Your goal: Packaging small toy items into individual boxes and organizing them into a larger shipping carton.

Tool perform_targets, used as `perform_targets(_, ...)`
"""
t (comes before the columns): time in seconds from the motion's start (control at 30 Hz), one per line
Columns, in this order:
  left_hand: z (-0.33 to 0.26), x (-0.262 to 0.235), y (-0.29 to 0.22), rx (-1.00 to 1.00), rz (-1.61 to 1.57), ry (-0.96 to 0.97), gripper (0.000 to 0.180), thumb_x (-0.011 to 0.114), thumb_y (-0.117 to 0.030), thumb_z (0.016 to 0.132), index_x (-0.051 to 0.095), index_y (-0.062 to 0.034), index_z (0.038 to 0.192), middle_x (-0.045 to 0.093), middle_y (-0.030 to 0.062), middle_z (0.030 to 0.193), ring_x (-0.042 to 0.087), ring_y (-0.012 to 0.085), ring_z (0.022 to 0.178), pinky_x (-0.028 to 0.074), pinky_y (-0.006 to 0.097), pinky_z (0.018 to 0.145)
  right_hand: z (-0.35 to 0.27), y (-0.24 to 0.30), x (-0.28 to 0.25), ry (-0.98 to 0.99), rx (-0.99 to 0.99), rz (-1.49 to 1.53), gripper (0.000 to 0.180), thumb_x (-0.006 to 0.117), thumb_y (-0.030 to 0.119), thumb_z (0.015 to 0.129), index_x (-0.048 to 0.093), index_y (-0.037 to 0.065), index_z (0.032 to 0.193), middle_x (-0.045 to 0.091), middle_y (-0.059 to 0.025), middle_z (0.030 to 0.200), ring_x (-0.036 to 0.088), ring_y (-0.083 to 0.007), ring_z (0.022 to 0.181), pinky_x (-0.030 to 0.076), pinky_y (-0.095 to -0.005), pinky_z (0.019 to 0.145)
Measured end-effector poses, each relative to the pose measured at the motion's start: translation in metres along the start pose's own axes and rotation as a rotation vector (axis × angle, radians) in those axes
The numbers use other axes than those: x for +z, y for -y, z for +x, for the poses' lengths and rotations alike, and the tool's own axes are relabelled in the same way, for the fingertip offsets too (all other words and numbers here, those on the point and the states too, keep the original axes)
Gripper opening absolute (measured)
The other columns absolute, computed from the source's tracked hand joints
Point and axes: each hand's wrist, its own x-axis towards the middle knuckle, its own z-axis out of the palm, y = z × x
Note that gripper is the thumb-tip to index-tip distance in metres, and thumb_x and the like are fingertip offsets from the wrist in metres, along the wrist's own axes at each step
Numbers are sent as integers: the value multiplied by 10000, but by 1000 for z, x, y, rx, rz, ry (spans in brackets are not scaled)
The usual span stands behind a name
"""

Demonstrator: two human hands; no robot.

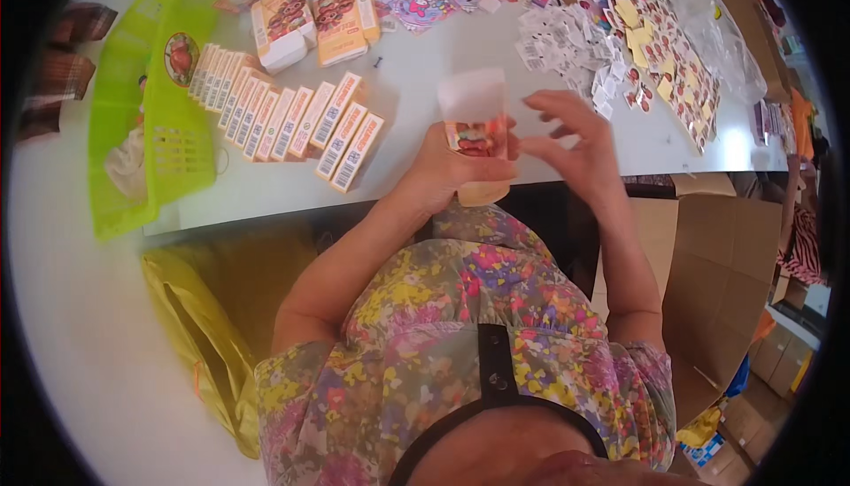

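L hand (pixel 440 170) grasping carton (pixel 476 136), contents unclear; R hand (pixel 575 142) free, nearby; green basket (pixel 162 30) w/ pale item (pixel 128 163) inside.

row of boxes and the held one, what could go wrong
The left hand might crease the held box by squeezing too hard. The left forearm, close to the row of boxes, could knock some out of line. The right hand might scatter the loose white slips just beyond it.

One basket (pixel 173 116), one held box (pixel 478 132), two cartons (pixel 283 21), roughly thirteen lined-up boxes (pixel 282 123)
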Motion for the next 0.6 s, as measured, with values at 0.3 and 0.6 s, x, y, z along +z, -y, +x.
perform_targets(0.3,-8,9,5,12,101,-229,292,753,-121,836,641,10,1072,689,78,1005,656,123,889,558,297,748,-18,-21,20,64,122,263,149,670,38,872,687,-12,1012,693,-23,843,614,-74,768,496,-234,683)
perform_targets(0.6,-24,16,15,338,524,-423,688,761,35,757,405,14,1345,555,111,1163,648,152,921,558,279,741,-35,-6,35,-105,141,457,339,669,21,867,590,-37,1192,693,-54,909,626,-75,759,499,-212,687)
